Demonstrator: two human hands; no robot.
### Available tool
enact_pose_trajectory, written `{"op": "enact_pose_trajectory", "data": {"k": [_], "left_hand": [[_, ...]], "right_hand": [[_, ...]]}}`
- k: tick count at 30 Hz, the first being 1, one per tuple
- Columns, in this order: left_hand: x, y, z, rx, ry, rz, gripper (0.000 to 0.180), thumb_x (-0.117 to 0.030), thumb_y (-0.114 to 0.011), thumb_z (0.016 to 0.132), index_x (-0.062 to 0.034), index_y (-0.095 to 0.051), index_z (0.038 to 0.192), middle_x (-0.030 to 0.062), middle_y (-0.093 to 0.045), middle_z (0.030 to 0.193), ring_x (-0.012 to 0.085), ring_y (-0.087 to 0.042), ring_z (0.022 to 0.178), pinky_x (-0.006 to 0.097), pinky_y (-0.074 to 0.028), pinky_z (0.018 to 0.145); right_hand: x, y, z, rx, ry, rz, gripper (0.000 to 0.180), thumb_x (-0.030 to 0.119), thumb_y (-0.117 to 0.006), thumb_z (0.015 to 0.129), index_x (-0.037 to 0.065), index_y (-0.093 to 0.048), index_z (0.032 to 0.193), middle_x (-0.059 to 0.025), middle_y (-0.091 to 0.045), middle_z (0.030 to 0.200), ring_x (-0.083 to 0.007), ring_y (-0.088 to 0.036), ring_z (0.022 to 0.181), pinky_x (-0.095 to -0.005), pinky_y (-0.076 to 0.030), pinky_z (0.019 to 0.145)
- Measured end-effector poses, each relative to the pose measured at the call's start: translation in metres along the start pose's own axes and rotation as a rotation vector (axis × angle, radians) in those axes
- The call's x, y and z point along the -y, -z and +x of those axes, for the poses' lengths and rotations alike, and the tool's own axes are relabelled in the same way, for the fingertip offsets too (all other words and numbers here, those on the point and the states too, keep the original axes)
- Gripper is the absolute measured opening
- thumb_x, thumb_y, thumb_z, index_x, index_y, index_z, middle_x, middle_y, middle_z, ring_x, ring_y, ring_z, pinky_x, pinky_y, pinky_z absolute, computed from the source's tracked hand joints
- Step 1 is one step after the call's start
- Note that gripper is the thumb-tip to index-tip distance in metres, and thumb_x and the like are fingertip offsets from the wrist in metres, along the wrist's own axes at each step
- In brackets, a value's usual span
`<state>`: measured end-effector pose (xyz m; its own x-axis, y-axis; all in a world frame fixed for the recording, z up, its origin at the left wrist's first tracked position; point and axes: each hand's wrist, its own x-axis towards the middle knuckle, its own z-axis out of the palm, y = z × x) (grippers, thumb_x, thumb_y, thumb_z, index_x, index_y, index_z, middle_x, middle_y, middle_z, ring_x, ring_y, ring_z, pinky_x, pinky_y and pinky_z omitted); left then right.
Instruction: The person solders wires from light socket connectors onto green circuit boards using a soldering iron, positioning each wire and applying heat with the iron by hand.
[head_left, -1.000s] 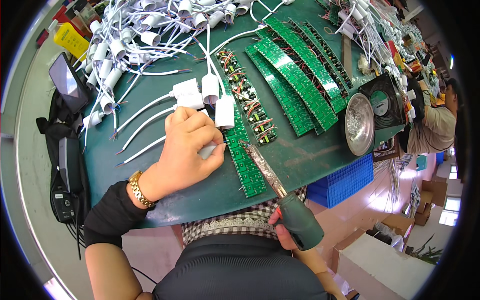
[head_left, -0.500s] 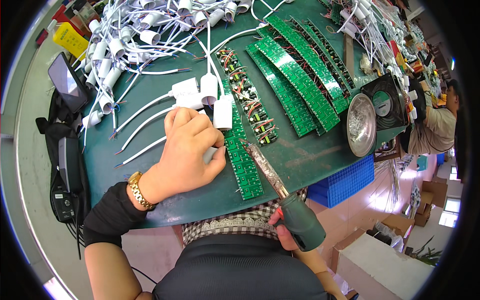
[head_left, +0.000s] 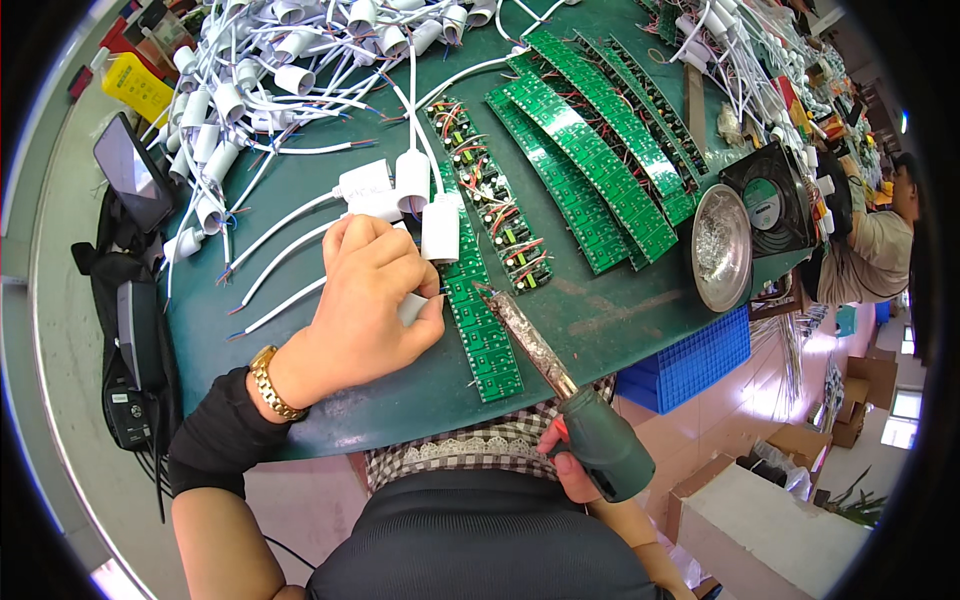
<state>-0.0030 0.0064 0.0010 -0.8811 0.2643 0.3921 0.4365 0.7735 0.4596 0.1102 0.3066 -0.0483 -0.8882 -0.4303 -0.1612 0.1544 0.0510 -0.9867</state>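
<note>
My left hand (head_left: pixel 375 290), with fingers and thumb pinched together, holds a white plastic lamp socket (head_left: pixel 410 308), mostly hidden by the fingers. Short dark wire ends show by the thumb, at the left edge of a long green circuit board strip (head_left: pixel 482 345). In my right hand (head_left: pixel 572 472) is a soldering iron (head_left: pixel 605 440) with a dark green handle. Its tip points at the strip, just right of my left thumb; I cannot tell whether it touches. Further up, a white socket (head_left: pixel 440 230) with a cable overlaps the strip, and another white socket (head_left: pixel 412 180) lies beside it.
Loose white corded sockets (head_left: pixel 290 75) pile up at the far left. A board with components (head_left: pixel 500 205) and stacked green boards (head_left: pixel 590 150) lie to the right. Near the right edge stand a metal dish (head_left: pixel 722 250) and a black fan (head_left: pixel 768 205). A blue crate (head_left: pixel 690 365) sits below.
Very little differs. My left hand, the socket in it and the board strip appear slightly further left; the iron's tip has shifted slightly left too.
</note>
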Motion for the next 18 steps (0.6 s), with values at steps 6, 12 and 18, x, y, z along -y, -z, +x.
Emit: {"op": "enact_pose_trajectory", "data": {"k": [6,12,18], "left_hand": [[0.000,-0.002,-0.002,-0.032,0.043,-0.046,0.017,-0.006,-0.073,0.061,-0.0112,-0.058,0.067,0.0025,-0.050,0.075,0.0258,-0.048,0.084,0.042,-0.033,0.088],[0.002,-0.004,-0.002,-0.032,0.003,-0.022,0.019,-0.005,-0.073,0.058,-0.0111,-0.059,0.069,0.0018,-0.051,0.077,0.0248,-0.047,0.083,0.039,-0.033,0.086],[0.002,-0.003,-0.002,-0.035,0.001,-0.018,0.019,-0.005,-0.073,0.059,-0.0112,-0.059,0.069,0.0019,-0.051,0.077,0.0249,-0.048,0.085,0.040,-0.033,0.087]], "right_hand": [[0.006,0.005,0.008,0.034,0.208,-0.498,0.034,0.015,-0.063,0.087,0.001,-0.055,0.117,-0.0079,-0.062,0.085,-0.0167,-0.062,0.076,-0.0310,-0.053,0.070],[0.008,0.001,0.013,0.007,0.213,-0.476,0.025,0.012,-0.063,0.084,-0.002,-0.059,0.104,-0.0084,-0.063,0.078,-0.0158,-0.063,0.070,-0.0285,-0.052,0.064],[0.028,-0.003,0.024,0.017,0.257,-0.508,0.014,0.006,-0.062,0.082,-0.002,-0.062,0.093,-0.0080,-0.062,0.079,-0.0153,-0.063,0.072,-0.0279,-0.052,0.065]]}}
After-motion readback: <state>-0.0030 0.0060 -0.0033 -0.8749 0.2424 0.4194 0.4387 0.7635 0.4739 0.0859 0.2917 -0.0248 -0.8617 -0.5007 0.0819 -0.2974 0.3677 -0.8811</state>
